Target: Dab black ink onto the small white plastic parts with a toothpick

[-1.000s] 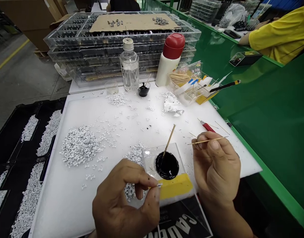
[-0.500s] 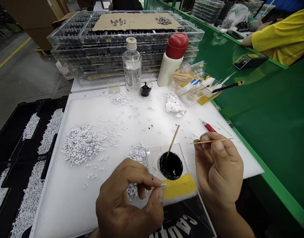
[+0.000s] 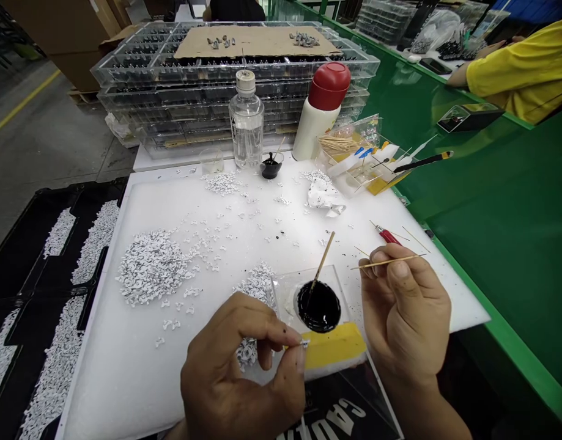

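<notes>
Half-seen pieces and cropped edges around two hands
The small white piece (image 3: 304,344) in the left hand (image 3: 244,370) is partly covered by fingertips and too small for its outline to be told; that hand also hides part of a white heap (image 3: 258,285); the tip of the thin pick (image 3: 365,266) in the right hand (image 3: 406,311) is too fine to make out; the lower end of the thicker stick (image 3: 324,258) is lost in black liquid (image 3: 324,310); fingers probably cover the end of the red-handled tool (image 3: 387,234); picture edges crop the lettered dark sheet (image 3: 329,394), the black tray (image 3: 21,244) and a co-worker in yellow (image 3: 519,67).
</notes>
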Available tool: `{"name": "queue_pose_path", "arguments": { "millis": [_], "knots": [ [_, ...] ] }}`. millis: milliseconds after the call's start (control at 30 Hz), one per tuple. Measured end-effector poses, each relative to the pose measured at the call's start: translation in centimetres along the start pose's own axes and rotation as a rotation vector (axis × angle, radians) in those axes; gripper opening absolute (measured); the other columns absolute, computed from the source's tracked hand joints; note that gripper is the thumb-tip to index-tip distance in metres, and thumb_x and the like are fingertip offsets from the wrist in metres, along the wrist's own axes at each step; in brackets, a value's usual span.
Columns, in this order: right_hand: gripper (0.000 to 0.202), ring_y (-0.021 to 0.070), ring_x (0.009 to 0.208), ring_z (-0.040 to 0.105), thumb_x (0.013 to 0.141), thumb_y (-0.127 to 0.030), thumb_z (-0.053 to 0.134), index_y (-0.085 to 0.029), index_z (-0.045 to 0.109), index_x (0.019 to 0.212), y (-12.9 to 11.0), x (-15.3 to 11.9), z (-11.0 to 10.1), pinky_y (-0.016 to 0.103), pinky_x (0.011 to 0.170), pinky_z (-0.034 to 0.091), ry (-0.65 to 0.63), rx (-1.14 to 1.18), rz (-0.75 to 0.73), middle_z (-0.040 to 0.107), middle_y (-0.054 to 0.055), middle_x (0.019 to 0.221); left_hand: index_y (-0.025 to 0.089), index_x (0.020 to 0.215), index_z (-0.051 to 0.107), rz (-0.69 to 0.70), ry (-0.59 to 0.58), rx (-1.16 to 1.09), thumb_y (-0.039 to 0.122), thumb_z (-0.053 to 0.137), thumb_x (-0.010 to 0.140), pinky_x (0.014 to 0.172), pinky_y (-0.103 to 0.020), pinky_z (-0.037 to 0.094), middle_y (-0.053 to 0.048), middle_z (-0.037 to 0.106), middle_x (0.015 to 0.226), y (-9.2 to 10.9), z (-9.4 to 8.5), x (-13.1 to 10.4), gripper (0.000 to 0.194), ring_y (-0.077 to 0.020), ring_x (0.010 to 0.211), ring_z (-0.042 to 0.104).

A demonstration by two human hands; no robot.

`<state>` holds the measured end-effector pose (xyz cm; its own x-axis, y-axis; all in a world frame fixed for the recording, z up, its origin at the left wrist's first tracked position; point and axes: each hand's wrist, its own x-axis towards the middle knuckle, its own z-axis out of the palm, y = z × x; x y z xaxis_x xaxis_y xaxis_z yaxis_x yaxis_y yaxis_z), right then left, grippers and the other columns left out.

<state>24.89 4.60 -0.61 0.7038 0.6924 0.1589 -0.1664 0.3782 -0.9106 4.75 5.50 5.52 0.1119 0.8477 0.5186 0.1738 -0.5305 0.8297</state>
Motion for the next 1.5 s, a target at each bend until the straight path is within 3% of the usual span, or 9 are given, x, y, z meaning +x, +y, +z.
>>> {"name": "queue_pose_path", "arguments": {
  "millis": [333,600,1133,1367,1500],
  "knots": [
    [0.017,0.0142,0.087,0.075,0.094,-0.024,0.088,-0.014,0.076,0.103,-0.1,0.0,0.3,0.029,0.078,0.065,-0.017,0.002,-0.011,0.077,0.001,0.098,0.023,0.095,0.066,-0.036,-0.092,-0.017,-0.002,0.065,0.089,0.052,-0.018,0.053,0.004,0.065,0.077,-0.4,-0.7,-1.0,0.025,-0.0082,0.059,0.059],
    [0.014,0.015,0.089,0.074,0.098,-0.024,0.084,-0.015,0.074,0.102,0.0,0.1,-0.1,0.03,0.078,0.065,-0.074,-0.048,-0.025,0.075,0.0,0.097,0.022,0.09,0.065,-0.017,-0.046,0.006,-0.001,0.063,0.087,0.05,-0.017,0.052,0.005,0.063,0.073,0.1,-0.4,-0.4,0.023,-0.0065,0.054,0.058],
    [0.013,0.0149,0.09,0.075,0.093,-0.023,0.089,-0.016,0.079,0.095,-0.3,-0.5,0.3,0.029,0.08,0.063,-0.126,-0.181,-0.208,0.078,0.0,0.093,0.023,0.094,0.066,-0.034,-0.087,-0.022,-0.001,0.066,0.088,0.051,-0.019,0.054,0.004,0.067,0.076,-0.3,-0.6,-0.8,0.024,-0.0083,0.056,0.06],
    [0.012,0.0127,0.082,0.071,0.089,-0.033,0.095,-0.03,0.085,0.093,-2.1,-0.4,2.1,0.029,0.08,0.059,-0.007,-0.093,-0.266,0.077,-0.004,0.087,0.021,0.084,0.066,-0.003,0.019,-0.005,0.0,0.065,0.081,0.045,-0.016,0.05,0.005,0.066,0.068,0.2,0.1,0.1,0.021,-0.0067,0.049,0.056],
    [0.014,0.0149,0.074,0.064,0.088,-0.044,0.095,-0.037,0.085,0.093,-3.8,-1.4,2.9,0.035,0.081,0.057,-0.035,-0.071,-0.311,0.072,-0.006,0.079,0.021,0.082,0.066,-0.012,0.023,-0.012,0.001,0.066,0.079,0.044,-0.018,0.051,0.004,0.068,0.067,0.3,0.1,0.2,0.021,-0.0079,0.047,0.055]
  ]
}}
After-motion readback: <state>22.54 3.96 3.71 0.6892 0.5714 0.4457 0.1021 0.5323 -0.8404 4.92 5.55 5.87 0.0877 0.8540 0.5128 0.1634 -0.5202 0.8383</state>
